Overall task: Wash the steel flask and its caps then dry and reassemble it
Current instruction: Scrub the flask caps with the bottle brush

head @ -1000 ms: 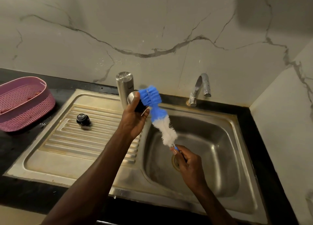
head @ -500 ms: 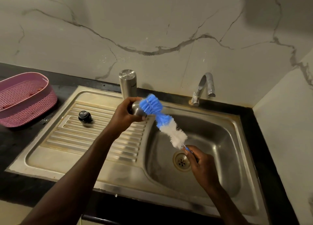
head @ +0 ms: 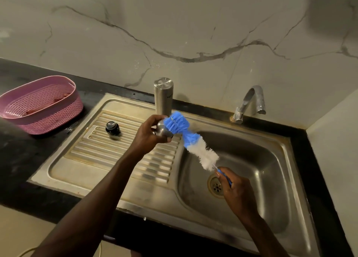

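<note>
The steel flask (head: 163,96) stands upside down at the back of the draining board. My left hand (head: 149,135) grips a steel cap (head: 163,129) just in front of it, above the board's right end. My right hand (head: 235,189) holds the thin blue handle of a bottle brush (head: 190,140) over the basin. The brush's blue bristle head presses against the steel cap; its white bristles trail down toward my right hand. A small black inner cap (head: 112,128) sits on the ribbed draining board, left of my left hand.
The steel sink (head: 271,189) has a drain (head: 216,186) under my right hand and a tap (head: 249,103) at the back, with no water visible. A pink plastic basket (head: 41,105) stands on the black counter at far left. A marble wall rises behind.
My left hand turned the steel cap so its outside faces me. The brush stayed against it while my right hand shifted slightly right. The camera moved a little.
</note>
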